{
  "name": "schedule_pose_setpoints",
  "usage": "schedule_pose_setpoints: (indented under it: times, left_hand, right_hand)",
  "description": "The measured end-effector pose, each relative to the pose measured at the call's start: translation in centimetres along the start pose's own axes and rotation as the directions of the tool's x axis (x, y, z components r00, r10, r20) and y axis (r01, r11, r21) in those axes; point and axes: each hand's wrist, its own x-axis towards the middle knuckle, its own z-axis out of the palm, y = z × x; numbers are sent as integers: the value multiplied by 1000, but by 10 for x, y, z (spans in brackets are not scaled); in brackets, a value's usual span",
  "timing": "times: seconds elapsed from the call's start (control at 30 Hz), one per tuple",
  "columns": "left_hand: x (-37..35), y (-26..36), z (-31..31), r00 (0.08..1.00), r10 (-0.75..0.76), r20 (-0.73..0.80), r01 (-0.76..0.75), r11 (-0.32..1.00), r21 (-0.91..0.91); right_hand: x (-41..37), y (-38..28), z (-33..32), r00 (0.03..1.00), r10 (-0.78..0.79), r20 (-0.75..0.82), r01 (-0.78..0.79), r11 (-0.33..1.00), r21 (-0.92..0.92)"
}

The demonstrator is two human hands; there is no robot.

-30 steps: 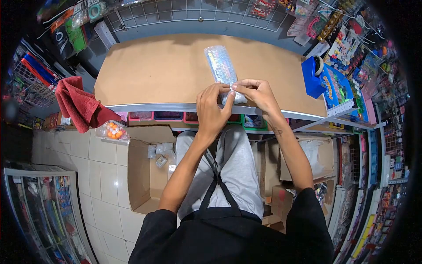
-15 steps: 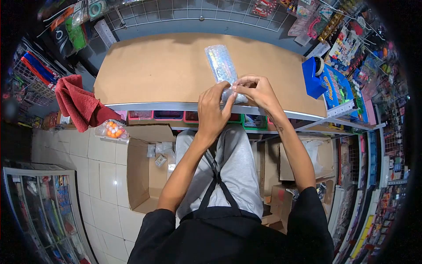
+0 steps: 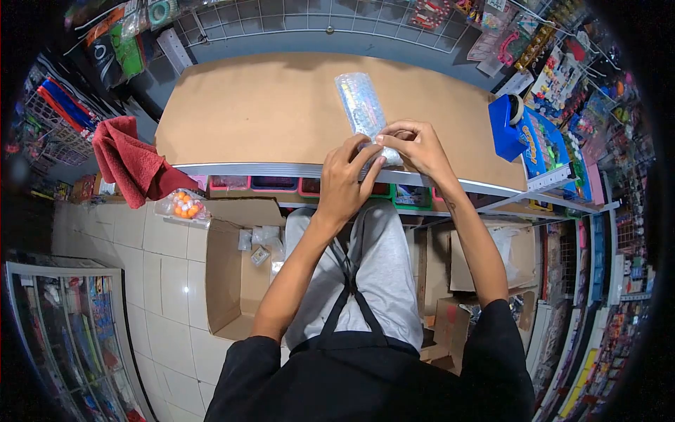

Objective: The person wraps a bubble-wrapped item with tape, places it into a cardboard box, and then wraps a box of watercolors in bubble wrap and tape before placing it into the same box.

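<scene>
A long bubble-wrapped package (image 3: 359,100), clear with bluish and faintly coloured contents, lies on the brown desk top with its near end toward me. At that near end, my left hand (image 3: 342,181) has its thumb and fingers bent around the crumpled plastic. My right hand (image 3: 420,149) pinches the wrap between thumb and forefinger just right of the left fingertips. Both hands are close together over the desk's front edge, and part of the package's near end is hidden behind the fingers.
To the right on the desk (image 3: 246,105) stands a blue tape dispenser (image 3: 503,130) beside packaged toys. A red cloth (image 3: 130,162) hangs at the left corner, above a bag of orange balls (image 3: 185,205). Coloured trays (image 3: 274,183) sit under the desk; an open cardboard box (image 3: 228,299) stands on the floor.
The whole view has shifted slightly to the right. My left fingers have bent a little more at the package's near end, while the right hand keeps its pinch.
</scene>
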Motion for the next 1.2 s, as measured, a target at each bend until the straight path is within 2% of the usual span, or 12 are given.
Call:
schedule_pose_setpoints:
  times: [0.37,0.47,0.57,0.67,0.77,0.87,0.9,1.0,1.1,1.2]
  left_hand:
    - [-1,-1,-1,1000,-12,24,12,1000,11]
    - [-2,-1,0,999,-28,39,28,1000,3]
    - [-2,-5,0,999,-12,33,12,1000,17]
    - [0,-6,0,999,16,29,-17,1000,20]
    - [0,-2,-2,998,43,39,-43,999,7]
    - [1,-5,-3,996,64,55,-65,998,14]
    - [1,-5,-3,996,67,60,-68,998,16]
    - [3,-8,-9,981,115,159,-134,984,116]
    - [3,0,-16,964,138,226,-183,964,192]
    - [2,-4,-10,963,141,228,-198,948,250]
  right_hand:
    - [6,1,0,997,-66,-50,54,977,-209]
    - [12,7,4,954,-182,-239,145,976,-163]
    - [16,10,0,984,-71,-165,48,989,-138]
    - [16,13,0,984,-49,-173,24,989,-144]
    - [22,3,-8,988,148,-43,-148,989,10]
    - [22,-4,-7,988,139,-69,-144,988,-60]
    - [22,-3,-9,994,95,-48,-98,992,-78]
    - [23,0,-14,995,104,-8,-105,991,-80]
    - [20,-5,-21,982,184,-33,-174,964,201]
    - [22,3,-26,990,108,-89,-94,984,151]
